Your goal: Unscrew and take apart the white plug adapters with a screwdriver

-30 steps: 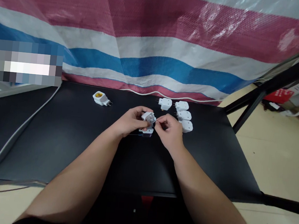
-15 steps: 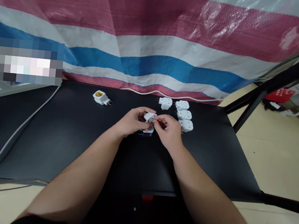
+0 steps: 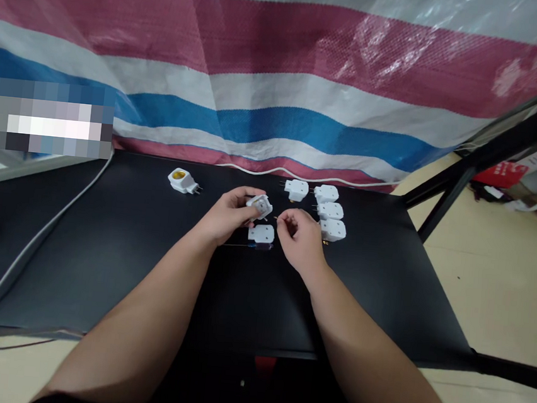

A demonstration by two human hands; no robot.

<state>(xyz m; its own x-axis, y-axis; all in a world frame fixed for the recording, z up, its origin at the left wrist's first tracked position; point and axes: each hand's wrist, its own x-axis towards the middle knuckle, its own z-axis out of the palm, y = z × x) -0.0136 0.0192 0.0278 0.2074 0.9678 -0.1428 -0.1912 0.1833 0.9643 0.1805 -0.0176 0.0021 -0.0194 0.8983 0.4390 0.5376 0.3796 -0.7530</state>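
A narrow gap separates the white adapter [image 3: 261, 206] in the left hand [image 3: 229, 215] from the right hand [image 3: 299, 239], with a second adapter [image 3: 261, 233] lying just below it. A cluster of adapters [image 3: 330, 210] crowds the space beyond the right hand, while a wide stretch of black table top [image 3: 100, 274] runs left to a white cable [image 3: 42, 230].

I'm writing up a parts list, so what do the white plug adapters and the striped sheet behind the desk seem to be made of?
The white plug adapter looks like moulded plastic: smooth, evenly white and faintly satin. The thin pins seem to be metal, though they are tiny here. The striped sheet looks like woven plastic tarp, with a visible weave and glossy patches.
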